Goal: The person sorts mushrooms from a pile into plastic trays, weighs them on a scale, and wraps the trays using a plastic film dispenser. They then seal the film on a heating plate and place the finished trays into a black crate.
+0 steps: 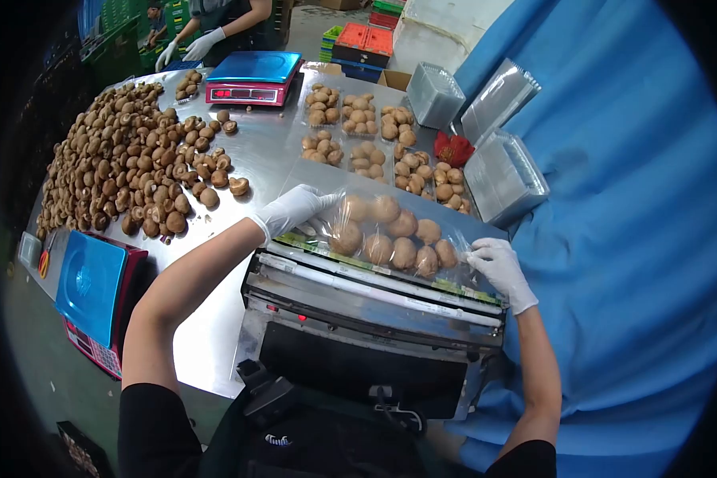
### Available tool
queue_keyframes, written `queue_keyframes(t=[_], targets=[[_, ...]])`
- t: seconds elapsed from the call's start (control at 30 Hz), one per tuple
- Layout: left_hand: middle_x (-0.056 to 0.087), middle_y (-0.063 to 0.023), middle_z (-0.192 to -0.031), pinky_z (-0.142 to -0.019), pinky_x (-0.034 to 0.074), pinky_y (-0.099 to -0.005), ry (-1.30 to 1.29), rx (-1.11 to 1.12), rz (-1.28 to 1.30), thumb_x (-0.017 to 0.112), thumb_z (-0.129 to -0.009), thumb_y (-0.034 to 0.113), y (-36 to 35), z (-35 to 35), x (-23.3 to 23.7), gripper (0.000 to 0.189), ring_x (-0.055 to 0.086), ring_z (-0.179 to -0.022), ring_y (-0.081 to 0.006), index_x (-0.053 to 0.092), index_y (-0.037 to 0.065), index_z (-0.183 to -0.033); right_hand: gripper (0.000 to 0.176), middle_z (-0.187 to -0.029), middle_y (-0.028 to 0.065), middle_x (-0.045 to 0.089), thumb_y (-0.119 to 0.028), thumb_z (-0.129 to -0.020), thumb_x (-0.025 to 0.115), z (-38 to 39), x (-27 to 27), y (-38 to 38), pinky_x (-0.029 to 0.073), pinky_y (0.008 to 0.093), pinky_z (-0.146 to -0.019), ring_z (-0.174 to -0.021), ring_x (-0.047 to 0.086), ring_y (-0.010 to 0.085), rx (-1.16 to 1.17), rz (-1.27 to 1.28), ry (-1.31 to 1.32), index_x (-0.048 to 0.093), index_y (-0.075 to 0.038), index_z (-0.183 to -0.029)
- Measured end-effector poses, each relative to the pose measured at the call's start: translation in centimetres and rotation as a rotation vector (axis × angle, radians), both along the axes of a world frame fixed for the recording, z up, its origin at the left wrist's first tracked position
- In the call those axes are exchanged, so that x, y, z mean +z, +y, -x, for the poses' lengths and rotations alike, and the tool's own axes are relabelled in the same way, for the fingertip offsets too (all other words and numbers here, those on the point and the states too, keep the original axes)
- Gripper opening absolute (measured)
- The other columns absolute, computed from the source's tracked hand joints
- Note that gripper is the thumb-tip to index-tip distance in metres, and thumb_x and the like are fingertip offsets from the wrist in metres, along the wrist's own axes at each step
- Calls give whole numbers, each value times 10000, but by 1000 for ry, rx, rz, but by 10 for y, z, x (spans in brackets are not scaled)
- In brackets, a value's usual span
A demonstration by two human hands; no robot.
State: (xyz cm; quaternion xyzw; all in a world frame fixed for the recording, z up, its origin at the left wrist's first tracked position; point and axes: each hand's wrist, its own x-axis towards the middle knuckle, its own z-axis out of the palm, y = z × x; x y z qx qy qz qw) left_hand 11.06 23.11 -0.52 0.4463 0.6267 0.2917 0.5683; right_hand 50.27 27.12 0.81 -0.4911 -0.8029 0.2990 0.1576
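Note:
My left hand (296, 210), in a white glove, pinches the clear plastic film (320, 229) at the left end of a row of mushrooms (403, 252). Opposite it, my right hand (500, 269), gloved too, has its fingers closed on the film at the right end. The film lies shiny and wrinkled over the brown mushrooms, and whatever tray is beneath them is hard to make out. Just below them is the wrapping machine (358, 350), with a white film roll (350, 280) across its top.
Loose mushrooms (127, 159) are heaped on the metal table's left. Filled trays (366, 157) stand behind the film. Stacked clear trays (503, 177) and a blue curtain (613, 199) flank the right. Two scales (251, 70) hold blue pans; a co-worker's gloved hands (203, 45) show behind.

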Motion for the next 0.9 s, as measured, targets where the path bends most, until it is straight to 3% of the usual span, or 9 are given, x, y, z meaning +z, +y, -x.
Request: queue_keyframes(t=[0.1, 0.17, 0.37, 0.4, 0.53, 0.63, 0.7, 0.8, 0.9], targets=[[633, -80, -704, -435, 464, -232, 16, 35, -48, 570, -888, 421, -8, -3, -3, 449, 603, -544, -121, 639, -22, -867, 217, -861, 68, 644, -181, -855, 605, 4, -10, -7, 474, 282, -692, -794, 604, 181, -55, -29, 4, 667, 26, -866], [638, -77, -712, -493, 483, -253, 191, 46, -241, 543, -918, 266, -8, 3, -21, 317, 613, -577, -131, 639, -34, -884, 276, -816, 87, 643, -243, -913, 538, 9, -13, -14, 467, 258, -535, -645, 614, 160, -355, 321, 188, 635, 13, -874], [644, -77, -776, -577, 494, -270, 228, 84, -317, 444, -965, 280, -16, -4, -33, 347, 615, -632, -143, 611, -20, -1013, 353, -732, 106, 630, -316, -970, 422, 18, -21, -24, 397, 233, -403, -479, 554, 123, -490, 434, 453, 562, -4, -882], [638, -218, -967, -836, 453, -375, 247, 100, -365, 405, -923, 360, -16, -5, -40, 449, 605, -935, -351, 602, -17, -1068, 353, -732, 106, 630, -316, -970, 422, 24, -19, -26, 397, 233, -403, -479, 554, 123, -491, 433, 456, 562, -4, -882], [632, -230, -959, -822, 454, -395, 267, 175, -429, 395, -933, 401, -19, -23, -31, 486, 594, -932, -378, 603, -19, -1061, 361, -673, 81, 601, -323, -972, 412, 36, -21, -28, 347, 232, -383, -428, 494, 112, -477, 352, 453, 560, -19, -847], [652, -197, -937, -773, 467, -367, 250, 155, -418, 409, -943, 420, -24, -31, -18, 509, 625, -870, -319, 595, -35, -1072, 367, -606, 29, 525, -327, -972, 413, 36, -9, -42, 317, 232, -380, -398, 416, 86, -469, 281, 515, 552, -36, -799], [599, -57, -792, -581, 441, -230, -102, 220, -314, 454, -950, 432, -41, -35, 1, 496, 544, -691, -85, 583, -22, -1103, 368, -591, 10, 494, -320, -974, 409, 33, 16, -66, 308, 228, -378, -402, 412, 78, -513, 268, 578, 550, -43, -778], [592, -19, -828, -581, 433, -221, -150, 174, -219, 451, -956, 408, -102, -38, 45, 470, 523, -683, -69, 585, -19, -1098, 350, -588, 14, 499, -301, -978, 390, 14, 38, -129, 306, 228, -359, -388, 421, 90, -489, 246, 682, 522, -49, -773], [574, -3, -793, -546, 426, -217, -262, 90, -137, 443, -958, 413, -163, -38, 23, 466, 501, -637, -56, 595, -12, -1074, 342, -557, 26, 485, -290, -981, 373, 7, 6, -203, 335, 234, -333, -359, 446, 116, -493, 415, 571, 507, -44, -786]])
